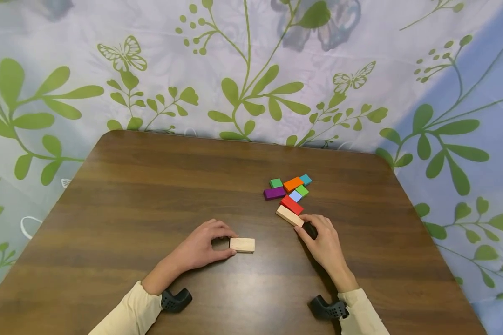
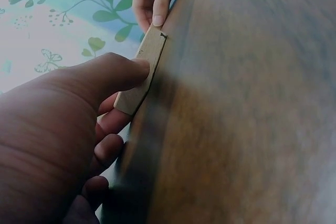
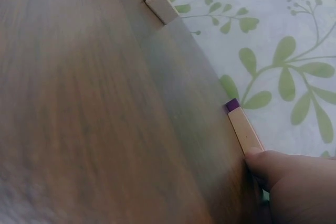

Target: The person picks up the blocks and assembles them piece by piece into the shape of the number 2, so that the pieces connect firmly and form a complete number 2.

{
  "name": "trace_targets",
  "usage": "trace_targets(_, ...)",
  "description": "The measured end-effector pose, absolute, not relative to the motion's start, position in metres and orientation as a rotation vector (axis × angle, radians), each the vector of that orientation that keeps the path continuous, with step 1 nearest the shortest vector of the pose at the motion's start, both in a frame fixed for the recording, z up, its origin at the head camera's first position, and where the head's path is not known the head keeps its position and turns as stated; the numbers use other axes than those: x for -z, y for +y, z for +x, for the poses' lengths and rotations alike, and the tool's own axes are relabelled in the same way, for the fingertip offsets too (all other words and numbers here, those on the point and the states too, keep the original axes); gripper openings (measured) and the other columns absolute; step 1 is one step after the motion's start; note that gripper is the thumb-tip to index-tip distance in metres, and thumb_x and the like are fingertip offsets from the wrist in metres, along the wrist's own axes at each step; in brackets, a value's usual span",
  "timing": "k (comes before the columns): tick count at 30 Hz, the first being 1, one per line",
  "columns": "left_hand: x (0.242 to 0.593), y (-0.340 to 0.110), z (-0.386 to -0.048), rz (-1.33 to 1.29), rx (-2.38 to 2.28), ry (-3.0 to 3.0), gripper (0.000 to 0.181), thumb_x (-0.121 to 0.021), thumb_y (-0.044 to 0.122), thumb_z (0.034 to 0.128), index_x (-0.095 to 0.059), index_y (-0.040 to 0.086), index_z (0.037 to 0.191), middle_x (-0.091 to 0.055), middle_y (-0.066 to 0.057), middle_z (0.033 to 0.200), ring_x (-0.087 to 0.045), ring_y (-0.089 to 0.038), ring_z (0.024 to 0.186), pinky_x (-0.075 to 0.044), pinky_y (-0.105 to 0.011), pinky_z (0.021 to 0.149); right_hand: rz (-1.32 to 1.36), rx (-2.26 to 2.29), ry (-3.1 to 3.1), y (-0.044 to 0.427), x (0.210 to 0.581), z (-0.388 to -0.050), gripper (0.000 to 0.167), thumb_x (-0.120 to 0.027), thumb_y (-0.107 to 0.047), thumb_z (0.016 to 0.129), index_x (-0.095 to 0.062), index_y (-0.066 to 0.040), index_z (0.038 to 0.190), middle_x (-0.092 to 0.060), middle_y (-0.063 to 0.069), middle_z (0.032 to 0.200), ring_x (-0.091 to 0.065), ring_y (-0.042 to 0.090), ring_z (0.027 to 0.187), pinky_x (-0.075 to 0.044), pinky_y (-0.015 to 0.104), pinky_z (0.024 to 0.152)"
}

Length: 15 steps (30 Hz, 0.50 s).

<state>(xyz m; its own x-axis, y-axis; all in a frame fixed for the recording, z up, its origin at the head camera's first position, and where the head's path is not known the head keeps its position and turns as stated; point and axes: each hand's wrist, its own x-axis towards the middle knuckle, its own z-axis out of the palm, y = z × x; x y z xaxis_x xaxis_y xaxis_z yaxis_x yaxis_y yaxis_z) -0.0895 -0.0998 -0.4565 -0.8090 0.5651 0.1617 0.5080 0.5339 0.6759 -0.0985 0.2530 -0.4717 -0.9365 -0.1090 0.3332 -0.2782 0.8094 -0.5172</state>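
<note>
My left hand pinches one end of a plain wooden block between thumb and fingers, low over the table or on it. Its thumb lies along the same block in the left wrist view. My right hand pinches the near end of a second plain wooden block. This one lies slanted alongside a red block. In the right wrist view my thumb touches the end of that second block. A dark patch shows between the right thumb and fingers; I cannot tell what it is.
Beyond the red block lie a purple block, an orange block and several small blocks, among them a green one and a blue one. The brown table ends at a leaf-patterned cloth.
</note>
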Motion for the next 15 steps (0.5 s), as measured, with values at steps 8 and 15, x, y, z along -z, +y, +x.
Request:
trace_targets(8, 0.461, -0.0988, -0.0874, 0.954, -1.174, 2.685, 0.028, -0.081, 0.033, 0.0909, -0.076, 0.024, 0.117, -0.069, 0.01, 0.113, -0.059, -0.011, 0.104, -0.05, -0.037, 0.089, 0.307, -0.852, -2.719, 0.2551, 0.4733, -0.0968, 0.035, -0.082, -0.02, 0.09, -0.072, -0.005, 0.119, -0.071, 0.014, 0.115, -0.06, 0.034, 0.111, -0.05, 0.055, 0.095)
trace_targets(15, 0.4603, -0.0996, -0.0887, 0.961, -1.165, 2.695, 0.028, -0.081, 0.032, 0.0906, -0.076, 0.023, 0.117, -0.069, 0.009, 0.112, -0.059, -0.013, 0.104, -0.05, -0.039, 0.09, 0.316, -0.855, -2.699, 0.2538, 0.4737, -0.0991, 0.034, -0.082, -0.02, 0.089, -0.073, -0.007, 0.12, -0.072, 0.014, 0.117, -0.06, 0.034, 0.11, -0.051, 0.055, 0.094)
